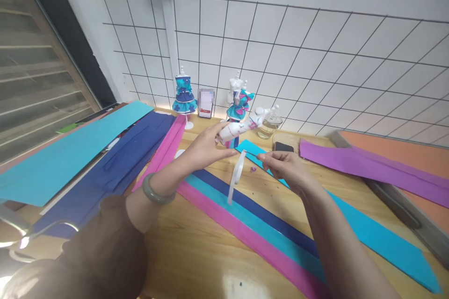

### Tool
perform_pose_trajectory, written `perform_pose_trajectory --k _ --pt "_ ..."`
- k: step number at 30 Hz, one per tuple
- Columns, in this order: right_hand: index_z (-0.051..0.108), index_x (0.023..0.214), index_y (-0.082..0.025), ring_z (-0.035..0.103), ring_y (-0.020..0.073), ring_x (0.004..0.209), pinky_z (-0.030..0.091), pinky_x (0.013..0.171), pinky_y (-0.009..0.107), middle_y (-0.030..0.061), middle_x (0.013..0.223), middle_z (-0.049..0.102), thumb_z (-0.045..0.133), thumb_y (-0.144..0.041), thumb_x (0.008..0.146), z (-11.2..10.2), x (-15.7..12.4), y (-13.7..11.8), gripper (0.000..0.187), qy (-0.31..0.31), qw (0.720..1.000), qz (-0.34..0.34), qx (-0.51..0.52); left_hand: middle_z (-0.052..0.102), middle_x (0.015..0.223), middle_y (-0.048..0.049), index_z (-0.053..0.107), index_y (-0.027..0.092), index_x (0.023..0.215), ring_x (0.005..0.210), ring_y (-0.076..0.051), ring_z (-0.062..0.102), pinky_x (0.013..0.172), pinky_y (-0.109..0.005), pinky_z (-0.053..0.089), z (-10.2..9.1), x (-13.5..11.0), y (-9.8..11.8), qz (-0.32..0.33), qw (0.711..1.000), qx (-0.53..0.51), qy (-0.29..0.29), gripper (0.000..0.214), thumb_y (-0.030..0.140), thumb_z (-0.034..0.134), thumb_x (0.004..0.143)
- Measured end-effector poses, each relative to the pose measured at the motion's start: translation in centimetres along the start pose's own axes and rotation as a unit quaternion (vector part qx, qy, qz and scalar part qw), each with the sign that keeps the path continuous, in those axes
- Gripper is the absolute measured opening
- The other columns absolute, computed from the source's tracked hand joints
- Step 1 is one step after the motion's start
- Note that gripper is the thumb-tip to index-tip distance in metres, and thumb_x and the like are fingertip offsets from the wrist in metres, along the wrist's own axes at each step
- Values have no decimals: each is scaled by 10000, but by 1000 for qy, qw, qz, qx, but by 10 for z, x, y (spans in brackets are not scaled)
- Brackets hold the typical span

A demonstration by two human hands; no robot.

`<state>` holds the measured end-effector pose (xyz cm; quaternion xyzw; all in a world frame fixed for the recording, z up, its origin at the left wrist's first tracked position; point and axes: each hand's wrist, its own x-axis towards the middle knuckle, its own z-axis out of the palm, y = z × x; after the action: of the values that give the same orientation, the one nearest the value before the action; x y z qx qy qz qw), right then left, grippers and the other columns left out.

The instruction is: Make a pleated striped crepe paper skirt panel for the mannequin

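My left hand [203, 148] is closed around a small white doll mannequin [245, 125], held tilted above the wooden table [196, 252]. A pale green bangle [156, 191] sits on that wrist. To the right, my right hand [284, 164] pinches a thin needle or pin [250, 152] at the top end of a white paper strip [235, 175], which hangs down between the two hands. Under the hands lie long pink [245, 233], teal [263, 229] and dark blue [266, 217] paper strips.
Two dressed mini mannequins [184, 96] [239, 100] and a phone [205, 103] stand at the back by a wire grid wall. A glass dish [269, 126] is behind the hands. Teal [70, 154], navy [115, 168], purple [368, 166] and orange [414, 159] paper sheets lie around.
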<state>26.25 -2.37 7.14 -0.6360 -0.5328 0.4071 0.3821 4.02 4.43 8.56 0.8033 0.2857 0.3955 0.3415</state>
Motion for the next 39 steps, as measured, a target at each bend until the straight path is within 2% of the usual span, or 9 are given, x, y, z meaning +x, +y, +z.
perform_pose_trajectory --k 6,11,14,19,24,27,30,34,39 --pt "639 768 -163 425 113 528 298 496 246 22 641 592 552 -541 708 32 8 14 393 46 994 -67 -77 565 972 -27 504 202 1083 827 -121 509 706 -236 404 -6 7 2 4 988 -114 104 280 290 504 817" --pt "637 889 -189 519 181 669 352 586 275 38 760 627 502 -426 776 70 25 30 295 32 981 -139 -133 490 721 9 514 178 873 553 -61 402 494 -192 315 -10 7 5 -60 970 -215 95 164 321 537 795" --pt "649 887 -215 537 192 667 361 595 284 38 744 632 554 -362 746 81 35 31 225 21 978 -146 -149 462 704 13 490 168 829 496 -40 354 452 -192 268 -13 6 7 -95 944 -306 79 153 305 538 782" --pt "619 1025 -208 567 265 900 393 749 339 101 1002 631 630 -313 683 79 39 25 358 55 974 -143 -167 463 704 10 480 153 797 498 -36 362 441 -192 255 -17 2 12 -135 897 -422 -9 132 171 557 692" --pt "569 1111 -168 523 247 1069 417 859 378 118 1159 581 534 -445 763 66 14 -7 446 78 986 -123 -76 479 729 8 505 151 852 540 -45 375 456 -194 261 -11 -1 11 -126 902 -410 -43 286 61 552 585" --pt "534 1156 -191 546 215 1044 455 837 356 92 1160 589 542 -468 765 64 -9 -34 480 85 986 -136 56 499 747 -6 516 148 863 542 -49 384 461 -202 267 -3 -3 11 -123 908 -396 -61 288 78 553 586" --pt "551 1127 -192 558 215 1024 463 831 344 83 1112 616 588 -463 731 68 -22 -50 481 91 979 -164 82 481 708 11 518 151 875 522 -44 371 464 -202 267 6 -6 13 -117 913 -386 -69 281 94 551 602" --pt "555 1049 -182 600 206 904 480 744 321 92 994 644 624 -469 693 71 -26 -50 462 160 969 -150 112 470 699 23 516 163 897 512 -42 360 458 -200 264 13 -9 15 -103 912 -390 -75 287 95 536 618" --pt "558 839 -186 560 146 713 442 639 270 46 809 605 590 -465 725 73 -31 -50 303 234 953 -164 97 474 727 12 519 156 910 549 -53 369 463 -194 279 16 -8 17 -87 930 -356 -30 280 87 516 638"
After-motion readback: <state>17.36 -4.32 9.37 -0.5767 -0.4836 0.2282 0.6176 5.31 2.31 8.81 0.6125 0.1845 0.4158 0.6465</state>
